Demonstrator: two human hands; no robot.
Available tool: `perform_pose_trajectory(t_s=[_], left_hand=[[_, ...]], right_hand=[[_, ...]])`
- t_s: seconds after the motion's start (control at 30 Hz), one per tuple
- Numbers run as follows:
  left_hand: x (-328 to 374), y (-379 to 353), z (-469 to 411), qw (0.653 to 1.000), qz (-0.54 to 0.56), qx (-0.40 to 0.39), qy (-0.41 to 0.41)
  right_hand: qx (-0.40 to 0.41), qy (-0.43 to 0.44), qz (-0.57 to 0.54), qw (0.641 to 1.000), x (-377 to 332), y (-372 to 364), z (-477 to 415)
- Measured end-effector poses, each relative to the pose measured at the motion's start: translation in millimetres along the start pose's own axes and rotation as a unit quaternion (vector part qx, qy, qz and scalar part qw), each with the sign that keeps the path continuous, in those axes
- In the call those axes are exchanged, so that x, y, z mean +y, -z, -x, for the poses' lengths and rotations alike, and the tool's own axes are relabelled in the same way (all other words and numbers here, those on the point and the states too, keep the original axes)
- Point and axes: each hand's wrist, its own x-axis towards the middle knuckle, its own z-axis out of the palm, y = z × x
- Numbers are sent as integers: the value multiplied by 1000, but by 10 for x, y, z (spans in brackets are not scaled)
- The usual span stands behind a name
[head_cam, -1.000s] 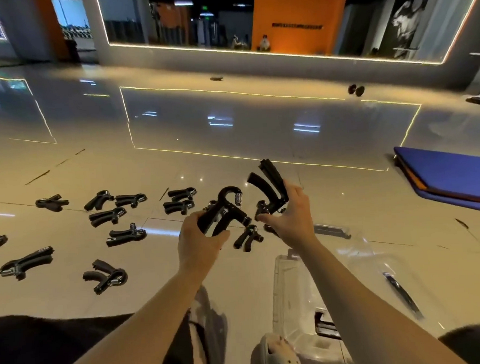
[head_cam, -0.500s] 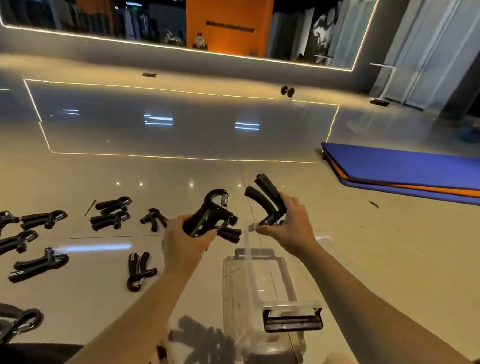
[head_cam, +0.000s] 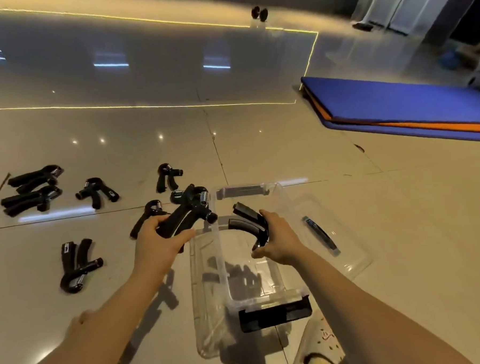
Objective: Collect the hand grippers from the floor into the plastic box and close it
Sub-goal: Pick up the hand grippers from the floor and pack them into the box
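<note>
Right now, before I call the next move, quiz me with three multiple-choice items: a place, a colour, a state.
1. Where is the lid? A) on the floor, right of the plastic box B) on the box C) against a wall
2. What colour is the mat's top? A) green B) blue C) red
3. What is the right hand doing? A) hanging empty B) pressing the lid C) gripping a hand gripper over the open box
Key: 1A, it lies flat beside the box; 2B, blue over an orange layer; 3C, it holds one above the box.
</note>
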Motion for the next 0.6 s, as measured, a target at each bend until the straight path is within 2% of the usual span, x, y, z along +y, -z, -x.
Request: perform_pose_trajectory(t_s=[0.23,0.43,0.6], left_hand=[[-31,-83,-304,997,-71,-34,-3],[-18,-233,-621,995,-84,-56,-2],[-44,-289,-775,993,-98,-59,2]], right_hand=[[-46,4,42,998,337,-382,-712],[-90,15,117,989,556,-691,-1232],[-107,64,180,976,703,-821,-1485]])
